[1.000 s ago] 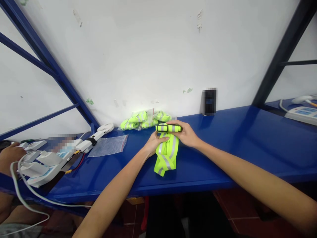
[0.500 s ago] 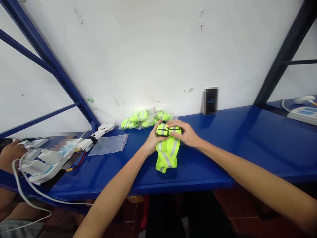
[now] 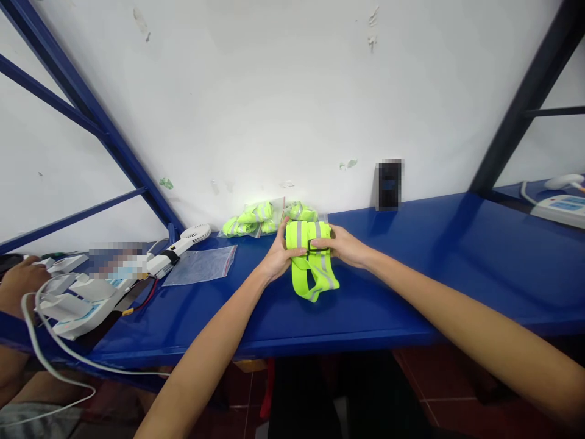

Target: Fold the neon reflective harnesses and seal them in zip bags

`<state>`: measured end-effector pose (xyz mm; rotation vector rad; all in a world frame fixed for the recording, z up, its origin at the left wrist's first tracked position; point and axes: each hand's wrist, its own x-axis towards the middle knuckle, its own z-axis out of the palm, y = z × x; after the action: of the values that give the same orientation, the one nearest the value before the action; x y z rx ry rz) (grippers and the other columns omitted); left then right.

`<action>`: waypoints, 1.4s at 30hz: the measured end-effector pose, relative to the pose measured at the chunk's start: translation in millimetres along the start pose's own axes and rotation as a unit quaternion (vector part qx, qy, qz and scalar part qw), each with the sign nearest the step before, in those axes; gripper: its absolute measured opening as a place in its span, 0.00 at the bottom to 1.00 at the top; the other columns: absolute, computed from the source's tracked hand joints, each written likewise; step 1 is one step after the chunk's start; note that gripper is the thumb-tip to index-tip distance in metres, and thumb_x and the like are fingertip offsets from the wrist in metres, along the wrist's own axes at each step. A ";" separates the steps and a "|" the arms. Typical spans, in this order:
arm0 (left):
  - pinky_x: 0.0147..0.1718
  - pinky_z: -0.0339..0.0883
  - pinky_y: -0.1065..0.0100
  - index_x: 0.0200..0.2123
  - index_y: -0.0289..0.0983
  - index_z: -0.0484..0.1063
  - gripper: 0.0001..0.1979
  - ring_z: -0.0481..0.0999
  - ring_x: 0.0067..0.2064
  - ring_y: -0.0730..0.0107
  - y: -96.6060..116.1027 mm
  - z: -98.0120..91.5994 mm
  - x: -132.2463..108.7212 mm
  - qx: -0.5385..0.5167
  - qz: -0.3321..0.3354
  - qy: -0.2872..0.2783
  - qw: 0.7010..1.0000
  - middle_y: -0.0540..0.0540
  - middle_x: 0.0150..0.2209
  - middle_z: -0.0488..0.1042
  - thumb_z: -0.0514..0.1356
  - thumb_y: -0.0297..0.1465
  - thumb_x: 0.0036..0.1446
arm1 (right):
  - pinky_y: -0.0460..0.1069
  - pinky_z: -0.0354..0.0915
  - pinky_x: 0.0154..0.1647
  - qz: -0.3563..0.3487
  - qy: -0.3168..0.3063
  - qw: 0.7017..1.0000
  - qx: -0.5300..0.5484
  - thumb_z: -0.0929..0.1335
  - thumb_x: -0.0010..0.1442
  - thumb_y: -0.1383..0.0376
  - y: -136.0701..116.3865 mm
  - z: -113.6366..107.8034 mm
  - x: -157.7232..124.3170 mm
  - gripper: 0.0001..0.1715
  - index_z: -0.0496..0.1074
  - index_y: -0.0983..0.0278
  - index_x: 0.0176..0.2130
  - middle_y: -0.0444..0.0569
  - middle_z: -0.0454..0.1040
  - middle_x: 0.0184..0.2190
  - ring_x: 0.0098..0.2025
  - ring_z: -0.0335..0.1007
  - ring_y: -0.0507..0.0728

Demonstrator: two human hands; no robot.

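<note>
Between my two hands is a neon-yellow reflective strap (image 3: pixel 307 234) with silver stripes, folded into a bundle with a black buckle (image 3: pixel 315 246) on its near face. A loose loop of it hangs below, toward the blue table (image 3: pixel 379 292). My left hand (image 3: pixel 278 253) grips the left side, thumb across the front. On the right side, my right hand (image 3: pixel 346 246) is closed with its thumb by the buckle. The fingers behind the bundle are mostly hidden. Behind it, against the wall, lie several similar yellow straps (image 3: pixel 256 213) in clear bags.
An empty clear zip bag (image 3: pixel 201 266) lies left of my hands. Farther left are a white handheld fan (image 3: pixel 195 233), white chargers (image 3: pixel 86 305) with cables, and another person's hand (image 3: pixel 25 283). A dark blurred box (image 3: pixel 389 186) leans on the wall at right.
The strap bundle has been turned and pressed flatter, so its wide striped face shows. The hanging loop has drawn up and swung right, and my right thumb has shifted onto the buckle.
</note>
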<state>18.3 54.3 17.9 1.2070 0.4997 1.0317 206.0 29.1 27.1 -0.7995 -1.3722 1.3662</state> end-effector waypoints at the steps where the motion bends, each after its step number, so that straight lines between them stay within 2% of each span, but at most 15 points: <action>1: 0.52 0.66 0.57 0.65 0.51 0.45 0.55 0.73 0.53 0.58 0.0 -0.5 0.5 -0.003 0.005 0.002 1.000 0.45 0.52 0.72 0.71 0.22 0.38 | 0.58 0.71 0.46 -0.007 -0.007 1.000 0.011 0.76 0.46 0.63 0.2 1.3 0.2 0.36 0.68 0.61 0.54 0.52 0.77 0.45 0.43 0.74 0.61; 5: 0.50 0.67 0.56 0.63 0.47 0.51 0.51 0.75 0.49 0.58 -2.8 -0.9 3.5 -0.009 0.012 0.018 1.000 0.45 0.48 0.74 0.71 0.22 0.38 | 0.55 0.70 0.45 -0.080 0.020 0.997 0.004 0.76 0.45 0.65 2.3 5.9 -0.1 0.29 0.71 0.63 0.47 0.49 0.78 0.41 0.41 0.74 0.59; 8: 0.49 0.68 0.56 0.59 0.41 0.59 0.43 0.76 0.47 0.57 -5.2 -1.3 5.6 0.002 0.003 0.022 1.000 0.43 0.46 0.76 0.71 0.25 0.39 | 0.54 0.70 0.44 -0.092 0.049 0.995 -0.001 0.76 0.44 0.64 5.3 7.9 0.4 0.27 0.71 0.63 0.45 0.49 0.78 0.40 0.41 0.74 0.59; 11: 0.49 0.68 0.56 0.57 0.39 0.61 0.39 0.76 0.47 0.56 -6.7 -1.9 6.4 0.000 -0.006 0.030 1.000 0.41 0.45 0.76 0.71 0.27 0.41 | 0.54 0.70 0.44 -0.105 0.070 0.992 0.018 0.77 0.42 0.64 8.1 8.9 2.0 0.27 0.71 0.62 0.43 0.47 0.78 0.39 0.40 0.74 0.58; 15: 0.49 0.67 0.57 0.56 0.40 0.63 0.38 0.76 0.47 0.57 -8.6 -1.1 5.7 -0.007 -0.011 0.038 0.999 0.42 0.45 0.76 0.71 0.27 0.41 | 0.55 0.69 0.46 -0.086 0.071 0.992 0.066 0.77 0.41 0.65 8.1 10.3 3.2 0.28 0.70 0.62 0.43 0.48 0.78 0.40 0.42 0.74 0.59; 22: 0.49 0.67 0.59 0.47 0.35 0.71 0.29 0.76 0.48 0.56 -13.5 -3.1 6.2 0.020 -0.011 0.038 0.999 0.40 0.47 0.76 0.72 0.29 0.38 | 0.56 0.68 0.49 -0.057 0.069 0.987 0.131 0.77 0.43 0.66 0.5 13.5 1.2 0.26 0.69 0.61 0.43 0.50 0.77 0.44 0.46 0.74 0.61; 29: 0.49 0.67 0.62 0.52 0.39 0.69 0.28 0.72 0.53 0.56 -15.6 0.4 5.3 0.087 0.032 0.014 0.996 0.41 0.52 0.73 0.68 0.36 0.47 | 0.59 0.69 0.49 -0.051 0.065 0.981 0.176 0.75 0.46 0.65 -0.3 12.4 2.7 0.22 0.71 0.61 0.43 0.51 0.77 0.46 0.48 0.73 0.64; 31: 0.46 0.68 0.63 0.54 0.41 0.66 0.29 0.74 0.49 0.58 -17.1 1.5 4.7 0.080 0.024 0.020 0.996 0.41 0.50 0.74 0.68 0.37 0.48 | 0.59 0.70 0.48 -0.052 0.076 0.977 0.190 0.76 0.45 0.65 -1.4 12.1 3.3 0.22 0.72 0.61 0.42 0.51 0.78 0.45 0.48 0.73 0.65; 33: 0.39 0.70 0.64 0.53 0.41 0.65 0.30 0.77 0.41 0.62 -18.7 0.9 4.9 0.071 0.014 0.051 0.996 0.43 0.43 0.76 0.68 0.38 0.47 | 0.59 0.70 0.48 -0.059 0.092 0.976 0.189 0.76 0.45 0.65 -2.6 11.5 4.3 0.22 0.72 0.61 0.42 0.51 0.78 0.45 0.47 0.74 0.65; 36: 0.32 0.68 0.69 0.42 0.37 0.68 0.24 0.76 0.31 0.69 -19.5 -1.1 5.8 0.079 0.000 0.102 0.992 0.48 0.32 0.76 0.69 0.40 0.44 | 0.58 0.70 0.48 -0.074 0.115 0.974 0.182 0.76 0.45 0.63 -3.0 9.3 6.5 0.21 0.73 0.62 0.41 0.51 0.78 0.44 0.47 0.74 0.64; 39: 0.32 0.67 0.71 0.29 0.34 0.69 0.19 0.75 0.31 0.72 -17.0 -1.2 5.8 0.084 -0.029 0.097 0.991 0.49 0.29 0.76 0.69 0.41 0.44 | 0.58 0.70 0.48 -0.081 0.127 0.970 0.192 0.76 0.46 0.63 -1.9 7.4 8.0 0.20 0.73 0.62 0.40 0.50 0.79 0.44 0.47 0.73 0.64; 42: 0.33 0.67 0.72 0.24 0.33 0.69 0.18 0.74 0.31 0.73 -13.3 0.2 4.8 0.058 -0.046 0.084 0.994 0.49 0.28 0.75 0.69 0.41 0.44 | 0.58 0.70 0.48 -0.079 0.126 0.969 0.197 0.76 0.47 0.63 -1.1 7.9 7.6 0.19 0.74 0.61 0.40 0.49 0.79 0.44 0.47 0.73 0.63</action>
<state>25.8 58.2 6.5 1.1942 0.7490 1.0405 196.7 33.6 30.7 -0.5618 -0.9069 1.3052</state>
